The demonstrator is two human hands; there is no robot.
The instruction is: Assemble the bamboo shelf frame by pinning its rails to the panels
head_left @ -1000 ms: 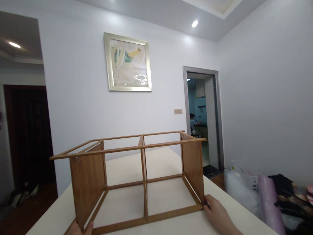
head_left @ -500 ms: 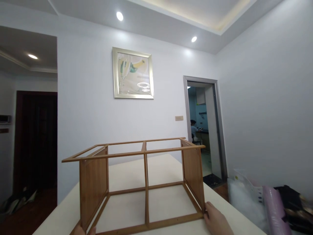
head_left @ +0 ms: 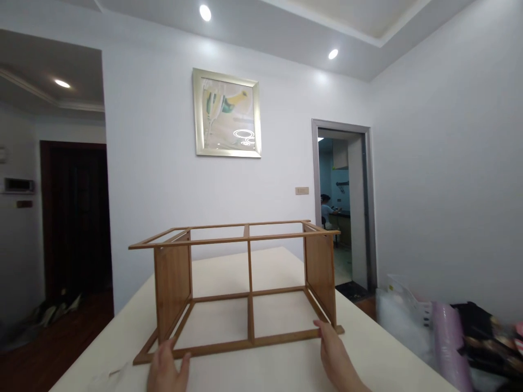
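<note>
A brown wooden shelf frame with solid panels at both ends lies on its side on a white table. My left hand is at the frame's near lower bar, close to the left panel, its fingers over the bar and the thumb on the near side. Toward the right end of that same bar, my right hand grips it just inside the right panel, fingertips over the wood. Both palms are partly hidden from this angle.
Plastic-wrapped bundles and a pink roll are heaped at the right, beyond the table edge. A doorway opens at the back right, with a person seated inside. A framed picture hangs on the wall. Small clear scraps lie at front left.
The shelf frame now sits farther from me and its near bar shows in full. My right hand has shifted inward along the bar. More of my left hand is visible.
</note>
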